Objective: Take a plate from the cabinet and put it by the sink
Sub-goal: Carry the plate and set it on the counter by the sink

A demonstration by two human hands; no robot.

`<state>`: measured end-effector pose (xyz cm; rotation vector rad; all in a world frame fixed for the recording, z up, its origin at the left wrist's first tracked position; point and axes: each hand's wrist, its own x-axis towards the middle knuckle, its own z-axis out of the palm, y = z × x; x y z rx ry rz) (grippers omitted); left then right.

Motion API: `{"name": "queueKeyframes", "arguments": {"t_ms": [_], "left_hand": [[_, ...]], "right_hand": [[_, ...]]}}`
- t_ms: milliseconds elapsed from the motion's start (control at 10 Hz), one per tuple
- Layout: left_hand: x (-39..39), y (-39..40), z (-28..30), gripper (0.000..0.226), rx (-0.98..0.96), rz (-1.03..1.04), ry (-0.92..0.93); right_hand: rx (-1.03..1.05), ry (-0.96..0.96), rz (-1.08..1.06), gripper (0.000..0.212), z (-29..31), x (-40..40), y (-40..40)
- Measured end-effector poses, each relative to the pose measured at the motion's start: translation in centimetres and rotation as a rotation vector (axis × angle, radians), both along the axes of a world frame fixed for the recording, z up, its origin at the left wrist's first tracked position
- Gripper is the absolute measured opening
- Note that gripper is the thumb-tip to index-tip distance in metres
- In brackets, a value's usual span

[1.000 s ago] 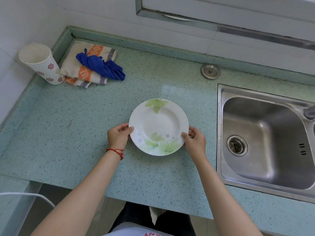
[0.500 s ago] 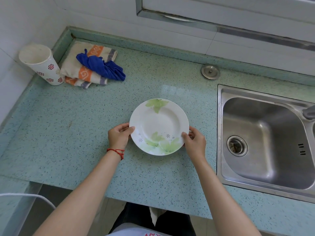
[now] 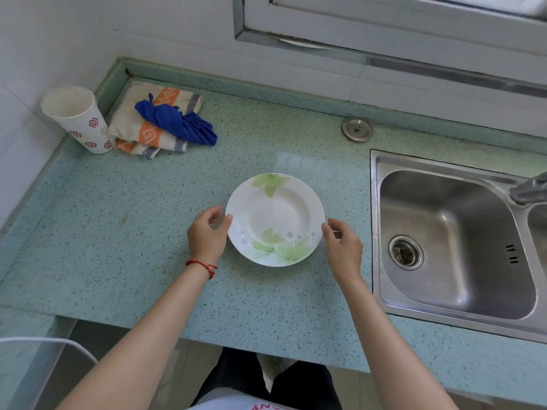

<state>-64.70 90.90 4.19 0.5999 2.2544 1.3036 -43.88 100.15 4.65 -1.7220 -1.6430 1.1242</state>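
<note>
Plate (image 3: 275, 219) lies flat on counter (image 3: 124, 238) beside sink (image 3: 455, 244); both hands' fingers (image 3: 224, 223) open at its rim.

The kitchen was bright with soft, even daylight, and nothing stood in deep shade. A pale patch of glare lay on the green counter (image 3: 124, 232) just behind the plate (image 3: 274, 219), and the plate's white middle was nearly washed out. The steel sink (image 3: 455, 247) caught streaky highlights along its basin walls and rim. Shadows were faint: only a thin soft one ran under the plate's near edge and beneath the hands. The picture was sharp at the centre, speckles in the counter showing clearly. The wide lens bowed the counter's edges and the window frame (image 3: 384, 51), and the corners went a little soft.
</note>
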Motion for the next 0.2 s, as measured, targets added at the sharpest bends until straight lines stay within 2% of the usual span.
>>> {"name": "queueKeyframes", "arguments": {"t_ms": [200], "left_hand": [[0.48, -0.08, 0.79, 0.039, -0.099, -0.336, 0.311]], "right_hand": [[0.123, -0.166, 0.148, 0.034, 0.29, 0.04, -0.62]]}}
